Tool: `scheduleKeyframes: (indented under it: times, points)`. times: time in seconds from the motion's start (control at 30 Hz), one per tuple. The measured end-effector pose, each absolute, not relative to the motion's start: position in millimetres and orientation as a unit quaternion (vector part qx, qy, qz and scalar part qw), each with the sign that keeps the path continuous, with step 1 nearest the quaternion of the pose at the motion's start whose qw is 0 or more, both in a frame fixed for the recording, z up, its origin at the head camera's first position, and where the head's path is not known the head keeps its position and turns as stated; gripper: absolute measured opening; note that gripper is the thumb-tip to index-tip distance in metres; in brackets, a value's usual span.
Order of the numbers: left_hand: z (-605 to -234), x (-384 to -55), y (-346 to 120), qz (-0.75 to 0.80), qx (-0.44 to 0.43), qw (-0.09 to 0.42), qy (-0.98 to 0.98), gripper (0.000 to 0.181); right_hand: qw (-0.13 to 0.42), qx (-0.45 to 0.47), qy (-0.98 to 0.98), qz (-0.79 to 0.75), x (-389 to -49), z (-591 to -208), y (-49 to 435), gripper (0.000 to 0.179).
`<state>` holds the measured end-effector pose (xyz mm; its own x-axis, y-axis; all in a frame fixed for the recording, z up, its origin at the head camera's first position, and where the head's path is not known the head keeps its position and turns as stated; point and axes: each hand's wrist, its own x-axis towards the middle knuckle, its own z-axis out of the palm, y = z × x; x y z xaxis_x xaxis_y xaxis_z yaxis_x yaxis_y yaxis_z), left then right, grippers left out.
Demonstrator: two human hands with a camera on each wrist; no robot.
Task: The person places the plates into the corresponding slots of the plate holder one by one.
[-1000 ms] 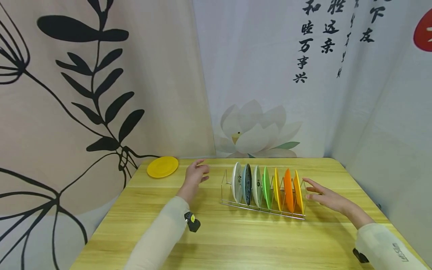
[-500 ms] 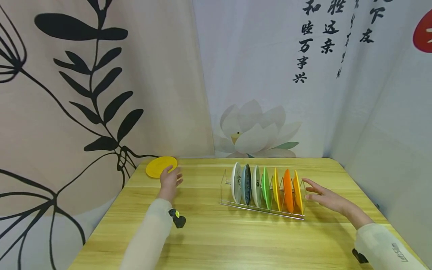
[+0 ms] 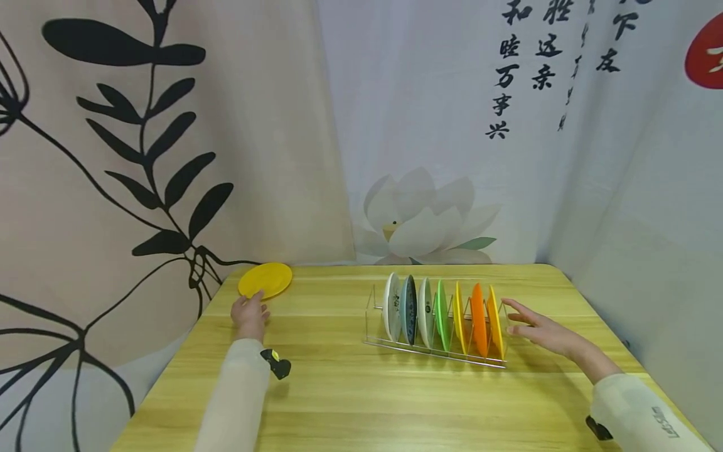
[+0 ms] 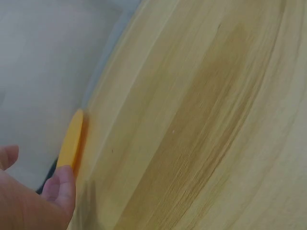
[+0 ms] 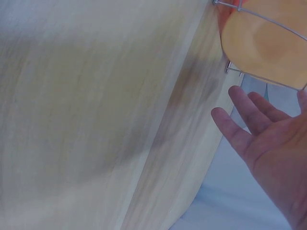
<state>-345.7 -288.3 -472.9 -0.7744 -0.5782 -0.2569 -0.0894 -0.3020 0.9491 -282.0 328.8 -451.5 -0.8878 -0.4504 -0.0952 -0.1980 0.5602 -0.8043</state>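
A yellow plate [image 3: 265, 279] lies flat at the back left of the table, seen almost edge-on in the left wrist view. My left hand [image 3: 250, 316] is at its near edge, the thumb overlapping the rim and the other fingers extended. On the right stands a wire dish rack [image 3: 435, 355] holding a row of upright plates, from a white plate [image 3: 391, 307] to an orange plate [image 3: 479, 320] and a yellow plate [image 3: 496, 321] at the right end. Beside that end is my right hand [image 3: 545, 331], fingers spread and relaxed, fingertips close to the wire.
The wooden table [image 3: 339, 395] reaches back to a printed curtain [image 3: 271, 157], which also runs along the left and right sides. A blue patterned plate [image 3: 409, 311] and a green plate [image 3: 442, 317] stand among those in the rack.
My left hand has moved left from the middle of the table to the yellow plate's near edge. The right hand stays by the rack. The view has turned slightly.
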Motion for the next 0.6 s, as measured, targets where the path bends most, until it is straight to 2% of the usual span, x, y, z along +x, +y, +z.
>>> scheduleKeyframes:
  times: [0.6]
  points:
    - [-487.4,-359.9,-302.7,-0.776,0.311,0.149,-0.527,0.081,0.147,-0.175,0.875,-0.428,-283.3,-453.6,330.2,0.073]
